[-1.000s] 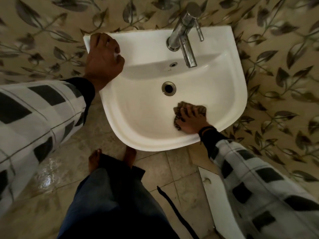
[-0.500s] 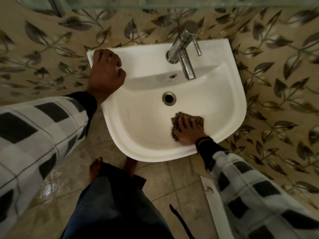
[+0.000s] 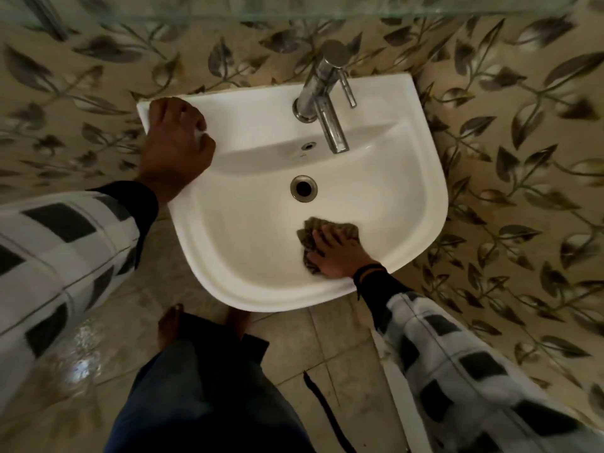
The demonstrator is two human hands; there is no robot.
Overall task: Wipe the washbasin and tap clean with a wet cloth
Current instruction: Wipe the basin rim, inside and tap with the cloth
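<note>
- Right hand (image 3: 336,253): lies flat inside the washbasin (image 3: 408,191), on the near right slope of the bowl. Fingers (image 3: 322,238) are spread and press down on the cloth (image 3: 310,228); the grip is a flat press on the cloth, not a closed fist around it.
- Cloth: dark, crumpled, trapped between the right palm and the white bowl surface. Its edges show beyond the fingertips and on the thumb side. Wetness cannot be judged.
- Drain (image 3: 304,188): lies just beyond the right fingertips, towards the wall, apart from the cloth.
- Tap (image 3: 322,96): chrome, mounted on the back ledge, farther beyond the right hand than the drain. Spout points down over the bowl. No water stream is visible. Neither hand touches it.
- Overflow hole (image 3: 308,145): sits in the bowl's back wall, between drain and tap base.
- Left hand (image 3: 175,142): rests on the back left corner of the basin rim, well apart from the right hand. Fingers are curled over the rim; the grip bears on the basin edge only.
- Sleeves (image 3: 65,243): black-and-white check on both arms, with dark cuffs at the wrists.
- Wall (image 3: 523,142): leaf-patterned tiles behind and right of the basin.
- Floor (image 3: 343,338): tiled, with a wet sheen below the left forearm. A bare foot (image 3: 168,325) shows under the basin's front edge.
</note>
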